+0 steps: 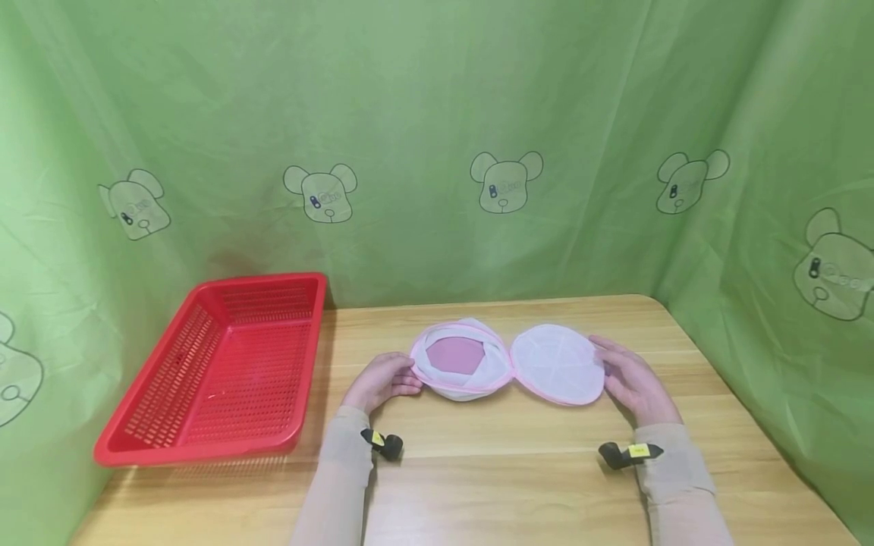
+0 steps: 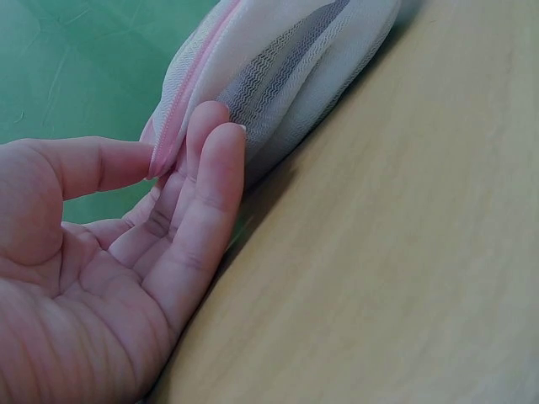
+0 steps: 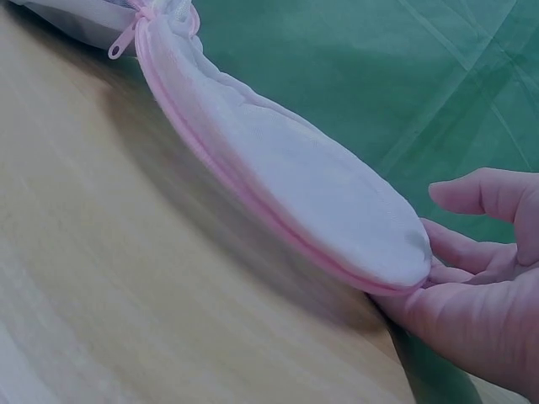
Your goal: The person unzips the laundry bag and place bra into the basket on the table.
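A white mesh laundry bag (image 1: 471,390) with pink zipper edging lies unzipped on the wooden table, its round lid (image 1: 556,364) folded out to the right. A mauve patch (image 1: 454,355) shows inside the bag's mouth. At the left rim, my left hand (image 1: 385,381) pinches the pink edging (image 2: 187,97) between thumb and fingers. My right hand (image 1: 635,383) is at the lid's far right edge; its fingers touch the edge from behind and below while the thumb (image 3: 480,190) stands off it. A pink zipper pull (image 3: 123,40) hangs near the joint between bag and lid.
To the left stands a red perforated plastic basket (image 1: 310,364) with a raised rim. Green curtains (image 1: 423,91) with bear-head prints enclose the back and sides. The wooden table (image 1: 492,485) extends in front of the bag. Both wrists carry small black cameras (image 1: 391,446).
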Tool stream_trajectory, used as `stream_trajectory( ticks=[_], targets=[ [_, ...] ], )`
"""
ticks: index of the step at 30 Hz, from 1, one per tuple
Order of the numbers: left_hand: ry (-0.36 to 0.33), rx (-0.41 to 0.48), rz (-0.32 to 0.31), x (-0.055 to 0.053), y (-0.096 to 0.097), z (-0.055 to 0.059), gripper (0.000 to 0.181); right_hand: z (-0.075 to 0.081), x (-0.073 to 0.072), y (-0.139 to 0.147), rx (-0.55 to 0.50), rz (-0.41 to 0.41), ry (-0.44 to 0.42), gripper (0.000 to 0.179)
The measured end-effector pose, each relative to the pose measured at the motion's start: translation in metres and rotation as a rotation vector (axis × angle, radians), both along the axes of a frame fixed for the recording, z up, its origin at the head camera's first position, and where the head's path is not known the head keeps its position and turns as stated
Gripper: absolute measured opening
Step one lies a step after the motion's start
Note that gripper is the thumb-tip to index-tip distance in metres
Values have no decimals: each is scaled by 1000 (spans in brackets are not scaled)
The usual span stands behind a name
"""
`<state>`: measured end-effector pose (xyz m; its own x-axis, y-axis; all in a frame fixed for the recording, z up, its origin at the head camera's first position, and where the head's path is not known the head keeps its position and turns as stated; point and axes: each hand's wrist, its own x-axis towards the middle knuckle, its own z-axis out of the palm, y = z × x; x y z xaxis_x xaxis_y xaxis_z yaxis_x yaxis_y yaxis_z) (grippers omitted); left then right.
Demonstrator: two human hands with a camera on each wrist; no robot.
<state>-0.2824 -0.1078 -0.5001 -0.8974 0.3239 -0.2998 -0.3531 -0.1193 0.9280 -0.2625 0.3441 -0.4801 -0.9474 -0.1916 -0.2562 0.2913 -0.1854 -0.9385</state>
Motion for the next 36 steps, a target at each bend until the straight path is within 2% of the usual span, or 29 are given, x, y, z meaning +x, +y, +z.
stream_trajectory(
  ticks=[2,4,6,7,10,14,18,20,28,36],
  targets=[
    [0,0,1,0,0,0,18,0,0,0,-22,-13,-7,67],
    [-1,0,2,0,0,0,17,0,1,1,6,-21,6,66],
    [0,-2,3,0,0,0,17,-1,1,2,25,-24,30,65],
    [1,-2,3,0,0,0,18,-2,2,2,65,-16,64,64],
    [3,-3,3,0,0,0,18,-2,3,3,58,-19,93,64],
    [3,-3,4,0,0,0,19,0,2,2,-68,-39,58,67],
    [3,-2,6,0,0,1,18,1,1,3,-147,-51,39,68],
    [1,-1,8,0,1,1,17,1,1,3,-162,-57,41,67],
    [-3,-1,17,1,1,2,15,-3,-2,7,-339,-84,47,68],
    [-7,-2,20,1,1,2,15,-3,-1,9,-391,-73,73,65]
  ],
)
